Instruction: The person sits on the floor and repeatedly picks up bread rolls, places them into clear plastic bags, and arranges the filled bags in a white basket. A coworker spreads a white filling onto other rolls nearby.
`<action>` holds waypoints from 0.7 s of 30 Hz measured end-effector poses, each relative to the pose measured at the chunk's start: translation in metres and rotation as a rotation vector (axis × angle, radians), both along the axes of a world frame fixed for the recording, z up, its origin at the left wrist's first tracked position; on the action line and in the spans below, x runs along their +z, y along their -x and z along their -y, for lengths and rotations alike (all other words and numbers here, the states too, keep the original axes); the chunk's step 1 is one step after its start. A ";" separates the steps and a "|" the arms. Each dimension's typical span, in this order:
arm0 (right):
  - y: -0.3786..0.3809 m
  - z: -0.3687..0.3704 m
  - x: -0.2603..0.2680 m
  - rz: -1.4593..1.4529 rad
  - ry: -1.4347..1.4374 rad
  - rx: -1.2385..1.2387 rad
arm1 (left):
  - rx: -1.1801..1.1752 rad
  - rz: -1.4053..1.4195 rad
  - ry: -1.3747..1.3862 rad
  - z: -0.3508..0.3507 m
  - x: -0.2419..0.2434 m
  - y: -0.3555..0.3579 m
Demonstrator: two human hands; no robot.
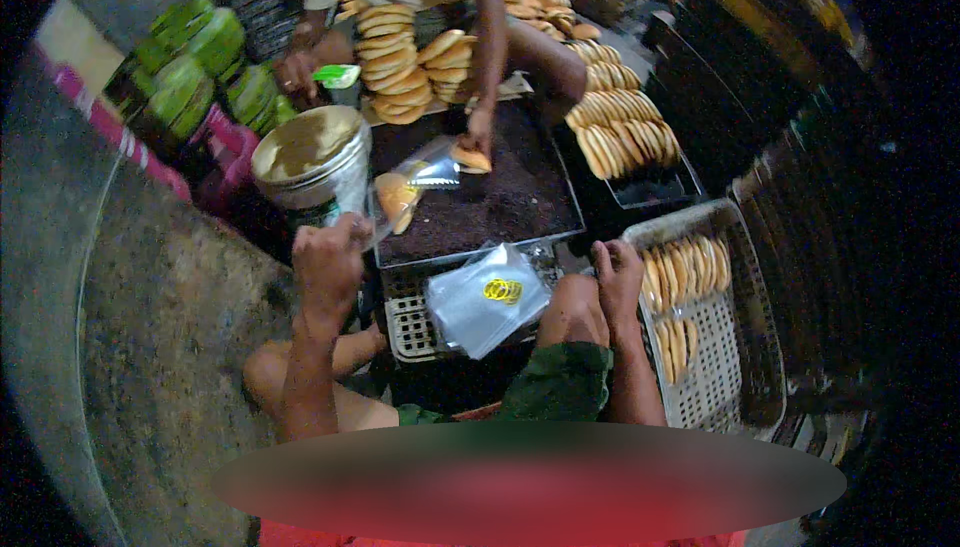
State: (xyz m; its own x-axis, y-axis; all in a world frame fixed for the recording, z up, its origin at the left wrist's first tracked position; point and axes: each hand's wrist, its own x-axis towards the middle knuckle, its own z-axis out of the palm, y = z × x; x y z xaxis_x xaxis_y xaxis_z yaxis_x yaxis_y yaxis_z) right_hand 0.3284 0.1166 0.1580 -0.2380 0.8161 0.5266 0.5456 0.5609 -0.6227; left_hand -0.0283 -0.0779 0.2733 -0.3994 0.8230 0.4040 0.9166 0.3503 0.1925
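My left hand (330, 262) is closed on the edge of a clear plastic bag (381, 232), left of the dark tray. Just beyond it sit round bread buns (396, 200); whether they are inside the bag I cannot tell. My right hand (621, 269) hovers above my knee, fingers curled, beside the rim of a plastic crate (636, 228). Anything between those fingertips is too blurred to tell. Between my hands lies a stack of clear plastic bags (480, 314) with yellow printing, resting on an upturned-looking lattice basket (409, 325).
A co-worker's hand (476, 134) touches a bun (472, 160) over the dark-filled tray (510, 202); the other holds a green-and-white tool (337, 76). A bucket (315, 149) stands left. Stacked buns (390, 59), rows of buns (626, 134), bagged buns (686, 269) and green bundles (184, 89) surround us.
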 end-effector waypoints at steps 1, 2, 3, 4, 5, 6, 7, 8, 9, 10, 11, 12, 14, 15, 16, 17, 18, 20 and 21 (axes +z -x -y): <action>0.012 0.000 0.004 -0.157 0.306 0.070 | 0.132 -0.041 0.018 0.005 -0.006 0.017; 0.025 0.004 0.006 -0.306 0.605 0.168 | 0.227 0.225 -0.087 0.011 -0.014 0.033; 0.043 0.012 0.004 -0.249 0.513 0.257 | 0.181 0.421 -0.290 0.020 -0.022 0.044; 0.052 0.028 0.000 0.042 0.483 0.133 | 0.137 0.576 -0.489 0.028 -0.031 0.054; 0.063 0.041 -0.007 0.169 0.429 0.108 | 0.082 0.741 -0.678 0.037 -0.037 0.063; 0.071 0.054 -0.015 0.137 0.378 0.161 | 0.062 0.767 -0.907 0.042 -0.046 0.066; 0.084 0.062 -0.025 -0.016 0.287 0.297 | 0.127 0.969 -1.030 0.050 -0.049 0.071; 0.087 0.070 -0.034 0.082 0.326 0.301 | 0.149 1.219 -1.111 0.057 -0.052 0.074; 0.094 0.073 -0.043 0.208 0.382 0.277 | 0.170 1.469 -1.183 0.061 -0.054 0.074; 0.101 0.072 -0.050 0.483 0.499 0.207 | 0.265 1.669 -1.291 0.064 -0.054 0.074; 0.110 0.068 -0.056 0.489 0.407 0.237 | 0.182 1.715 -1.206 0.065 -0.053 0.075; 0.120 0.063 -0.061 0.505 0.335 0.222 | 0.175 1.711 -1.166 0.063 -0.054 0.073; 0.149 0.051 -0.064 0.561 0.210 0.202 | 0.181 1.723 -1.087 0.056 -0.053 0.071; 0.168 0.043 -0.064 0.608 0.164 0.198 | 0.205 1.743 -1.043 0.052 -0.053 0.070; 0.186 0.040 -0.064 0.648 0.106 0.198 | 0.202 1.798 -0.974 0.050 -0.053 0.069; 0.197 0.044 -0.062 0.646 -0.008 0.201 | 0.225 1.773 -0.997 0.048 -0.054 0.067; 0.209 0.049 -0.060 0.816 -0.041 0.214 | 0.213 1.777 -0.995 0.048 -0.054 0.066; 0.229 0.052 -0.050 0.987 -0.020 0.390 | 0.106 1.795 -1.049 0.047 -0.055 0.063; 0.238 0.051 -0.045 1.094 0.004 0.476 | 0.119 1.820 -1.028 0.047 -0.055 0.062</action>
State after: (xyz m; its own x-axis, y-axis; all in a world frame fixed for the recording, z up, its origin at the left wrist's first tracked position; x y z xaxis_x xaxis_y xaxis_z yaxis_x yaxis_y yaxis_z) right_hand 0.0902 0.0656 0.1130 -0.8379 0.5258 -0.1466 0.5259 0.8495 0.0414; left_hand -0.0906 -0.1246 0.2187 -0.7996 0.5556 -0.2279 -0.5047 -0.4158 0.7566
